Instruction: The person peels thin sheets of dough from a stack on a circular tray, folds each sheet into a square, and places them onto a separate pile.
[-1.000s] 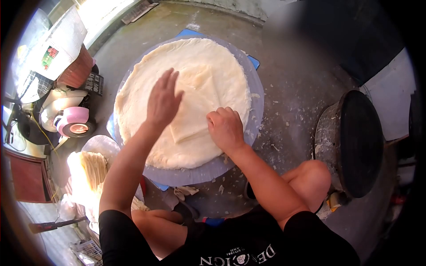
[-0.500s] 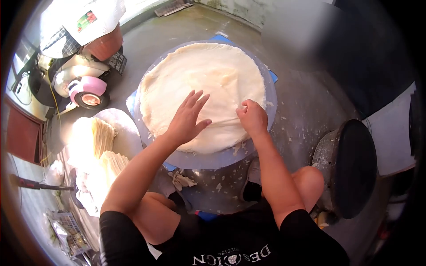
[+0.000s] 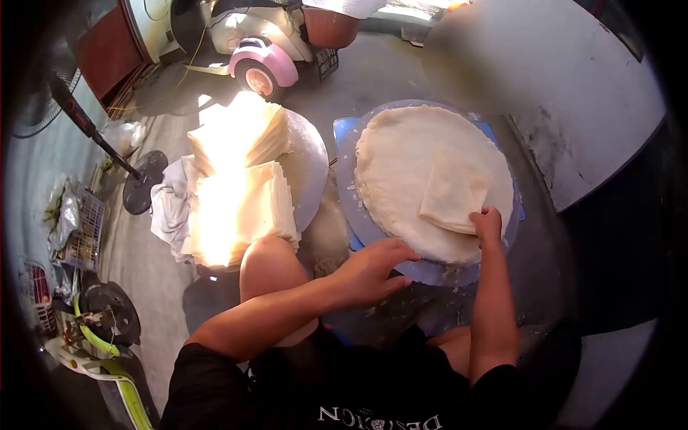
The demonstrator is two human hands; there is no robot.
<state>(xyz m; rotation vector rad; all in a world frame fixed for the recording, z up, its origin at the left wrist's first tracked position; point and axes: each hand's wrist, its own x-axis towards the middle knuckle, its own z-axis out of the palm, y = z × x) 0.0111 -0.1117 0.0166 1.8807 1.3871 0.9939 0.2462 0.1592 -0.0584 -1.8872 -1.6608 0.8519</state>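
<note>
A wide, pale round of thin dough-like sheets (image 3: 394, 165) lies on a grey round board (image 3: 345, 179). On its right part rests a sheet folded into a square packet (image 3: 453, 188). My right hand (image 3: 489, 224) pinches the near right corner of this folded sheet, thumb on top. My left hand (image 3: 376, 269) is by the near left rim of the board, thumb and fingers apart, holding nothing. Left of the board stand two stacks of folded sheets, one farther off (image 3: 244, 129) and one nearer (image 3: 247, 197), partly washed out by sunlight.
The stacks stand on another round board (image 3: 309, 172), with a white cloth (image 3: 172, 204) beside them. A pink-fendered wheel (image 3: 266, 68) and a reddish-brown pot (image 3: 331, 27) are behind. At left are a fan's base (image 3: 145, 183), a plastic basket (image 3: 84, 226) and a yellow-green frame (image 3: 129, 394).
The view has swung left. A folded square packet now lies on the round, its corner in my right hand. My left hand has moved off the dough to the board's near rim.
</note>
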